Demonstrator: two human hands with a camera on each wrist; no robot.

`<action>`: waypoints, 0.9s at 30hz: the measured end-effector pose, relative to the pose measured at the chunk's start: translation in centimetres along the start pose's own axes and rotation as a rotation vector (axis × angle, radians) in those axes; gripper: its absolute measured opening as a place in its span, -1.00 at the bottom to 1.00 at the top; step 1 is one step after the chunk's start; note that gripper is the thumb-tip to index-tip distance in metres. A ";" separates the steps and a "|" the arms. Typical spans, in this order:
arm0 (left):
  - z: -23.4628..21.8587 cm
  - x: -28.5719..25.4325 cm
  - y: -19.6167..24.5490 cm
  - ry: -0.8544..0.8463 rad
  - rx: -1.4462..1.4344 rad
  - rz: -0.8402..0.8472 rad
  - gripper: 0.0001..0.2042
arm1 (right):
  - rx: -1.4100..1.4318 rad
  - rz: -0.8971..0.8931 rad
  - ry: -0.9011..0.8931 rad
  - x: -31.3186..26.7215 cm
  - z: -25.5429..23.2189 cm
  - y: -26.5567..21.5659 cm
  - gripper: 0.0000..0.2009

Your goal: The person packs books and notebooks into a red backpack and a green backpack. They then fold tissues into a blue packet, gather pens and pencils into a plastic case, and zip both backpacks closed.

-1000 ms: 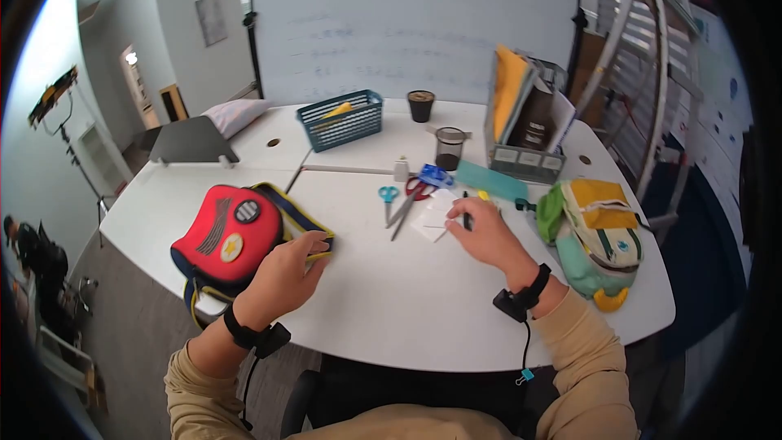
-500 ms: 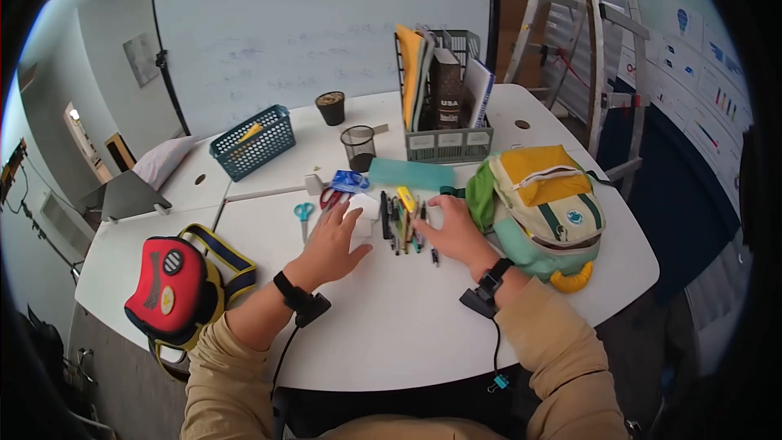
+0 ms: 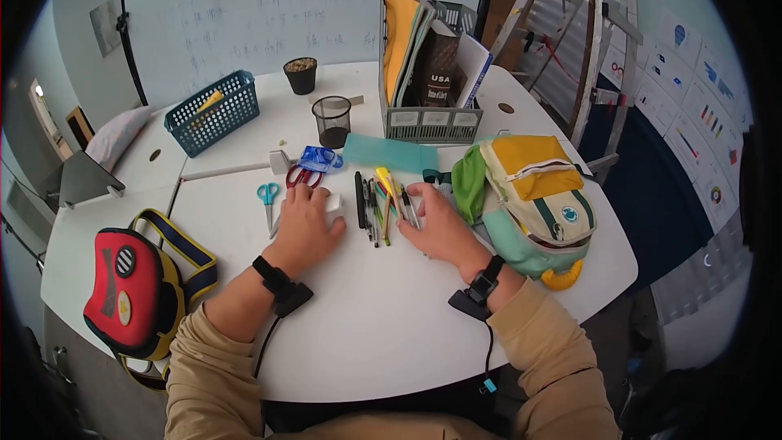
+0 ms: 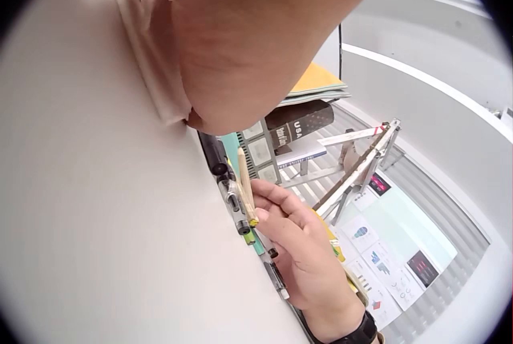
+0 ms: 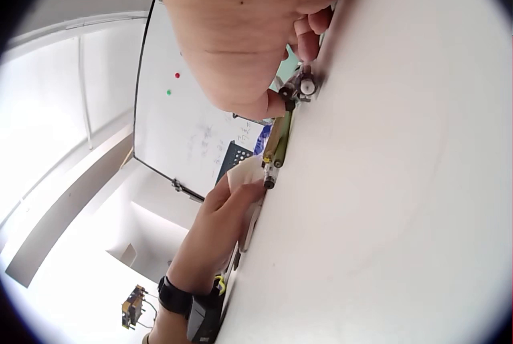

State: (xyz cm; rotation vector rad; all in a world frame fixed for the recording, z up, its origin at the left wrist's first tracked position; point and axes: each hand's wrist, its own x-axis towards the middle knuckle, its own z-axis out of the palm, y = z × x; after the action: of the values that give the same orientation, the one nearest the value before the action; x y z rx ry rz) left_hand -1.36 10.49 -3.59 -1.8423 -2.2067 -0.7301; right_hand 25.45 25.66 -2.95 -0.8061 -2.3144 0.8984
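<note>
On the table's middle lies a bundle of pens and pencils (image 3: 374,213) with a yellow highlighter (image 3: 384,182) on top. My right hand (image 3: 440,228) is at the bundle's right side, thumb and curled fingers about several pens (image 5: 304,84). Close to its left, my left hand (image 3: 305,222) bends over white papers (image 3: 333,202), with the papers between thumb and fingers; the palm hides much of them. Turquoise-handled scissors (image 3: 267,194) lie left of this hand. Just beyond its fingertips are red-handled scissors (image 3: 302,177) and a blue packet (image 3: 321,160).
A teal pouch (image 3: 389,151), a mesh cup (image 3: 332,124) and a file organizer (image 3: 432,124) stand behind the pens. A colourful backpack (image 3: 529,195) is at right, a red bag (image 3: 134,293) at left. Farther back are a blue basket (image 3: 213,114) and a small pot (image 3: 300,77).
My left hand has moved from beside the red bag to the papers and come down on them. My right hand has drawn in at the pens. The head view has swung right.
</note>
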 end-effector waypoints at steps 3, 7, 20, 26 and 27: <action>-0.8 -0.5 0.7 -0.028 0.025 -0.066 -0.48 | 0.007 0.099 -0.035 0.0 -0.5 -0.8 -0.42; 0.0 -1.0 1.3 -0.010 -0.010 -0.021 -0.50 | 0.048 0.130 -0.050 0.2 -0.5 -0.3 -0.48; 0.2 -1.0 0.9 -0.016 -0.209 0.102 -0.51 | 0.276 -0.144 -0.116 0.3 0.6 -0.3 -0.56; 0.4 -1.1 0.4 0.079 -0.245 0.104 -0.56 | 0.086 -0.359 -0.126 0.0 0.4 -1.6 -0.69; 0.6 -1.0 0.2 0.072 -0.235 0.103 -0.58 | 0.080 -0.347 -0.119 0.0 0.3 -1.4 -0.69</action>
State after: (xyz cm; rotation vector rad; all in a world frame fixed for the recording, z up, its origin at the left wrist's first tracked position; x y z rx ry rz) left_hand -0.90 9.92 -4.47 -1.9832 -2.0392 -1.0562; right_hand 24.72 24.69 -2.12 -0.3088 -2.4022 0.8933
